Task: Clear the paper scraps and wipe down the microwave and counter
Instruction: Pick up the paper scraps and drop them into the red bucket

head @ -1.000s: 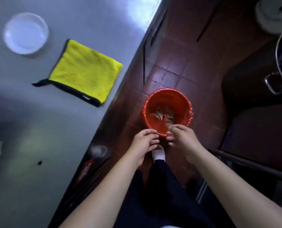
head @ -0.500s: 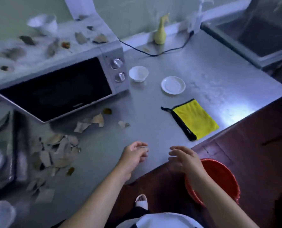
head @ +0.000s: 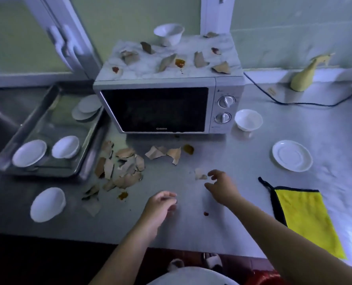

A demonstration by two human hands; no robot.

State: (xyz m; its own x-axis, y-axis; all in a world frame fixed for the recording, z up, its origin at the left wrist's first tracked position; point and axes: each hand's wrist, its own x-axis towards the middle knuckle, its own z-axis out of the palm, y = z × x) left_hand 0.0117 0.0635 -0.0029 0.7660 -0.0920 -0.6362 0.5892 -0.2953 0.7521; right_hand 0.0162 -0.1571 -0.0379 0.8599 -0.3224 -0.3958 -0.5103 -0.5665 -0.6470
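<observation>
A silver microwave (head: 166,109) stands at the back of the steel counter (head: 222,219). Brown paper scraps (head: 199,59) and reddish stains lie on its top. A heap of paper scraps (head: 123,169) lies on the counter in front of it, with one small scrap (head: 199,174) apart to the right. My right hand (head: 220,185) hovers just beside that small scrap, fingers spread and loosely bent. My left hand (head: 160,204) hangs over bare counter, fingers loosely curled, holding nothing. A yellow cloth (head: 302,214) lies flat at the right.
A metal tray (head: 88,161) with white dishes sits left of the microwave. White bowls (head: 248,119) and a saucer (head: 292,156) stand on the counter, one bowl (head: 167,33) on the microwave. A black cable (head: 294,103) runs behind. The red bucket (head: 263,278) shows below.
My view swung up from the red bucket on the floor to the counter. Both hands moved from over the bucket to above the counter; the right hand now reaches toward a small scrap.
</observation>
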